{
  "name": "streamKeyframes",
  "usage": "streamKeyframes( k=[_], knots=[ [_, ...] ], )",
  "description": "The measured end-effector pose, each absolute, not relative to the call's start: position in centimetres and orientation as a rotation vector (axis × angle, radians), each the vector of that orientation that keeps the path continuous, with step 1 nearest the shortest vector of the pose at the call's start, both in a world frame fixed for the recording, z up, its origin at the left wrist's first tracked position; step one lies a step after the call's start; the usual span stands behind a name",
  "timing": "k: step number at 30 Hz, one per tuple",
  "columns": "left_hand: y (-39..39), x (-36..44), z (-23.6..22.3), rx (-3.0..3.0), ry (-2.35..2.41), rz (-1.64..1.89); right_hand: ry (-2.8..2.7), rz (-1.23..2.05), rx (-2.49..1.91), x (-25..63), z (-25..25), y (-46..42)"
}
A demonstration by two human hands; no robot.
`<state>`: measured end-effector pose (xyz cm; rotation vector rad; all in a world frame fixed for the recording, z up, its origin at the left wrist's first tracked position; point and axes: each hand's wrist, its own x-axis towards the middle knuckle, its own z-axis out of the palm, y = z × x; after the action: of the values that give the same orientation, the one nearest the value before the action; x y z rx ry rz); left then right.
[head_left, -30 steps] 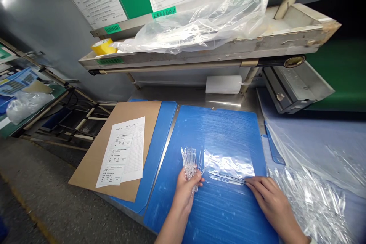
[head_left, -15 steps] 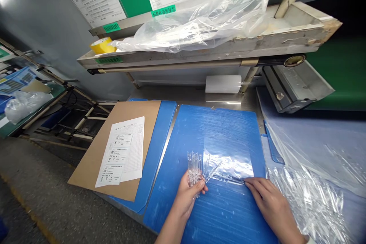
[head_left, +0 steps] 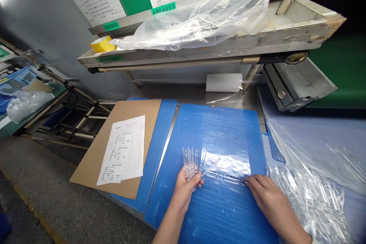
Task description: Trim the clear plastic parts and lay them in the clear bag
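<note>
My left hand (head_left: 187, 185) is closed round a bunch of thin clear plastic sticks (head_left: 190, 160), their upper ends fanned out above the fingers. Two more clear sticks slant out to the right of that bunch, over the film. A sheet of clear film (head_left: 228, 156) lies on the blue board (head_left: 183, 213). Along its lower edge rests another long clear stick (head_left: 224, 177). My right hand (head_left: 265, 194) pinches the right end of this stick, at the film's corner; the fingertips partly hide it.
A heap of clear sticks (head_left: 311, 202) lies on plastic at the right. Left of the board are brown cardboard (head_left: 88, 164) and printed papers (head_left: 130, 160). Behind stands a film roll (head_left: 224, 82). The shelf (head_left: 183, 55) above carries plastic bags (head_left: 197, 26) and yellow tape (head_left: 101, 44).
My left hand has shifted slightly left and up, and the sticks in it are more spread at the top. My right hand stays at the same end of the long stick.
</note>
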<state>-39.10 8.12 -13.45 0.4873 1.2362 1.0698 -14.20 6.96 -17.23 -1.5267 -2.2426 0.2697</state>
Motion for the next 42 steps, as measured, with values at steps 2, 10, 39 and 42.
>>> streamKeyframes(
  k=[2,10,39,42],
  knots=[
    [8.2,-39.0,-13.5,0.496,1.24,1.067,-2.252,0.28,-1.53,-14.4,-17.1,7.1],
    [7.7,-39.4,-13.1,0.569,1.24,1.039,-2.228,0.2,-1.489,-15.2,-16.1,7.6],
    [7.7,-40.5,-12.0,0.741,1.161,0.921,-2.035,0.392,-1.328,-18.6,-15.2,7.5],
    [8.3,-39.9,-11.4,0.793,1.102,0.852,-2.12,0.537,-1.193,-17.6,-14.4,8.5]
  ],
)
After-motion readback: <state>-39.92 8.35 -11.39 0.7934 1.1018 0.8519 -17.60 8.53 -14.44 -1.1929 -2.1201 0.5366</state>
